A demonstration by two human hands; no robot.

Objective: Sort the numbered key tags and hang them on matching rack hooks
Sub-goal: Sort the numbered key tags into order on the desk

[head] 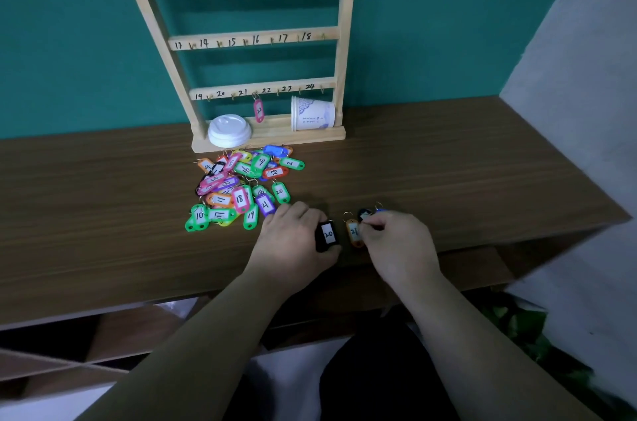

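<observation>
1. The tag pile (241, 189) lay on the desk (103, 196) below the rack (341, 41). I judged the tags light, stiff and slick-faced.
2. The left hand (293, 241) pinched black tag 20 (327, 235) by its edges, a sound hold that left the ring end clear.
3. The right hand (396, 241) curled beside orange tag 21 (354, 232); I couldn't tell whether it gripped anything.
</observation>
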